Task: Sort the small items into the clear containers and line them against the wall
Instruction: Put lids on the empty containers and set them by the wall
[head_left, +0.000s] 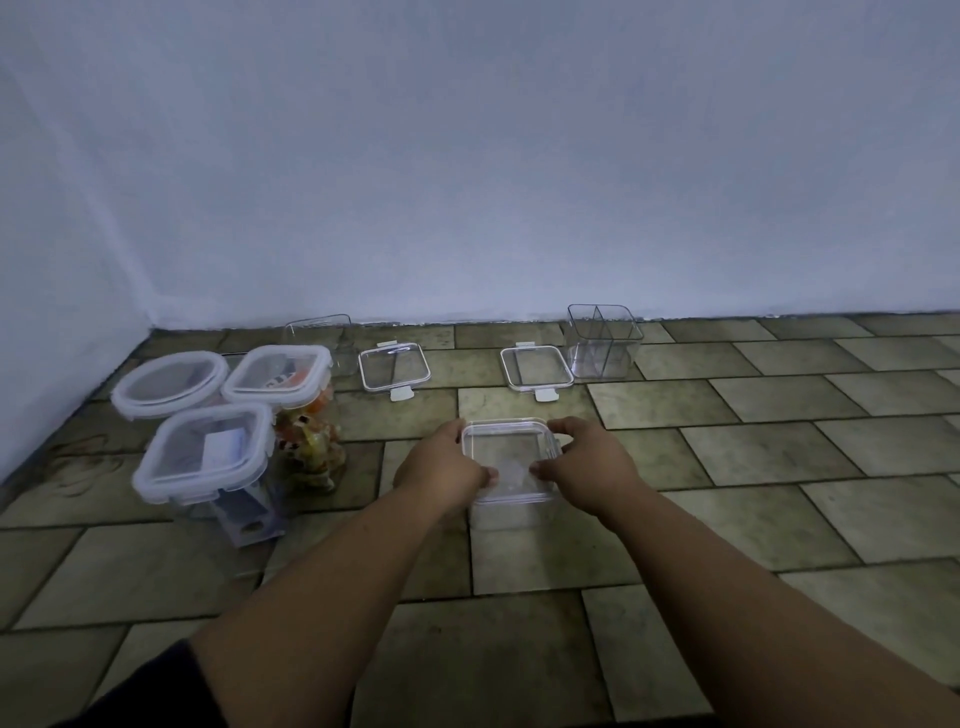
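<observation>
A clear square container (510, 457) with a lid on top stands on the tiled floor in the middle. My left hand (441, 467) grips its left side, thumb over the lid's near edge. My right hand (587, 460) grips its right side, fingers curled over the far corner and thumb on the lid. At the left stand three lidded clear containers: a round one (169, 383), a square one (278, 375) holding orange and yellow items, and a nearer square one (205, 457) holding a white piece.
Two loose clear lids (395, 368) (536, 366) lie on the floor near the wall. An open divided clear container (603, 340) stands by the wall at the right. Another open clear container (319, 335) stands against the wall at the left. The room's corner lies far left.
</observation>
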